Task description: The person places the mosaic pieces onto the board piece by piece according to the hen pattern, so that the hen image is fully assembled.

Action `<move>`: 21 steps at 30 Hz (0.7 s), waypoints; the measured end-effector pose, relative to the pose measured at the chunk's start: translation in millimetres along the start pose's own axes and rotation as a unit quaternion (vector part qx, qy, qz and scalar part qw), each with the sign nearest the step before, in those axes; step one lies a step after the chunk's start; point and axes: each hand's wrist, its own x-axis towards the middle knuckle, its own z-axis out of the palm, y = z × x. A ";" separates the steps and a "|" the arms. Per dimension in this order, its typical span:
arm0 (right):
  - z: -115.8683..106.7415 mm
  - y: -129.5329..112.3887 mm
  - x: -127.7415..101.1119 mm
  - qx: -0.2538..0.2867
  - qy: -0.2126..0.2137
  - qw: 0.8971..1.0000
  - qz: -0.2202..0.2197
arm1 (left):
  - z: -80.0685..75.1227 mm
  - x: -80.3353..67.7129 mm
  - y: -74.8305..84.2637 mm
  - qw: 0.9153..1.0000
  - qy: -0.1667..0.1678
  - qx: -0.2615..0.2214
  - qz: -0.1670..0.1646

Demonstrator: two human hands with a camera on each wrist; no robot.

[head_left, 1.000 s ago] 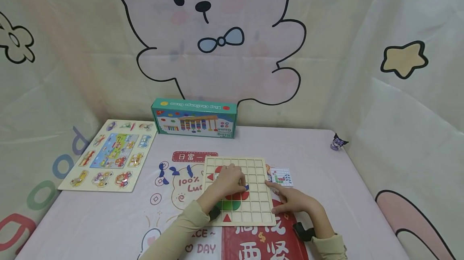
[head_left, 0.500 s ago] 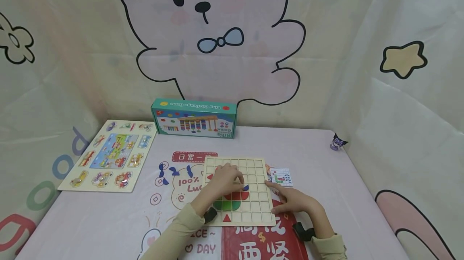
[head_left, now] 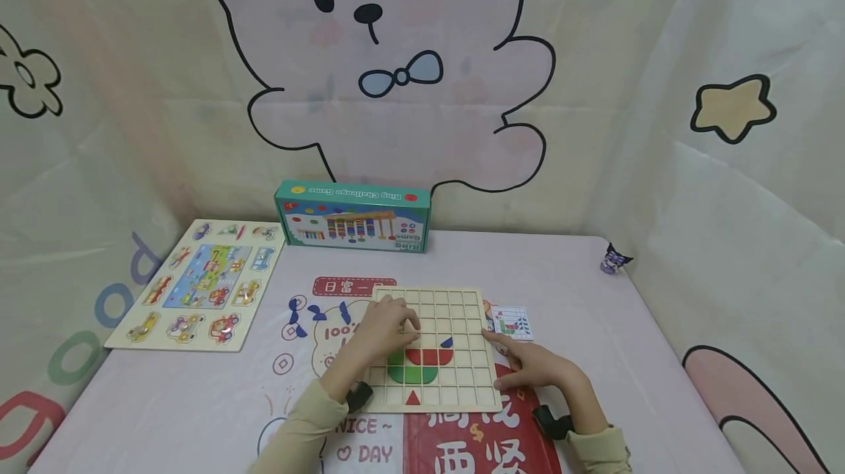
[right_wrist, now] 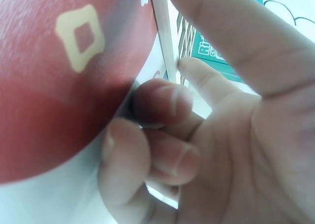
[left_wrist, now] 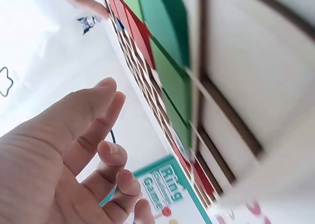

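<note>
Right wrist view: right hand (right_wrist: 206,115) fingertip touches grid board (right_wrist: 165,42) edge.

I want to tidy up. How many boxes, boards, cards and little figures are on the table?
Boxes: 1, the game box
Boards: 2, the grid board and the picture puzzle
Cards: 1, the card
Little figures: 1, the figure
Total: 5

You are facing a fabric backdrop (head_left: 614,56) bearing a large pale-pink bear outline (head_left: 389,63) with a blue bow tie, a yellow star (head_left: 734,108) hanging at your right and a flower outline (head_left: 26,78) at your left. A pink printed tablecloth (head_left: 594,312) is covering the table before you, under soft, even lighting.
</note>
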 end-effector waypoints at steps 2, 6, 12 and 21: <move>-0.1 0.0 -0.1 -0.002 0.000 1.000 0.000 | -2.4 -3.4 -5.2 1.000 0.009 0.000 -0.004; -0.1 0.1 -0.5 -0.003 0.001 1.000 0.000 | -7.9 -9.8 -15.8 1.000 0.026 -0.002 -0.009; -0.1 0.2 -0.3 -0.003 0.002 1.000 0.003 | -15.9 -17.1 -32.8 0.998 0.032 0.013 -0.044; 0.1 0.1 -1.3 0.003 0.002 1.000 0.002 | -33.1 -30.5 -56.8 0.995 0.039 0.021 -0.094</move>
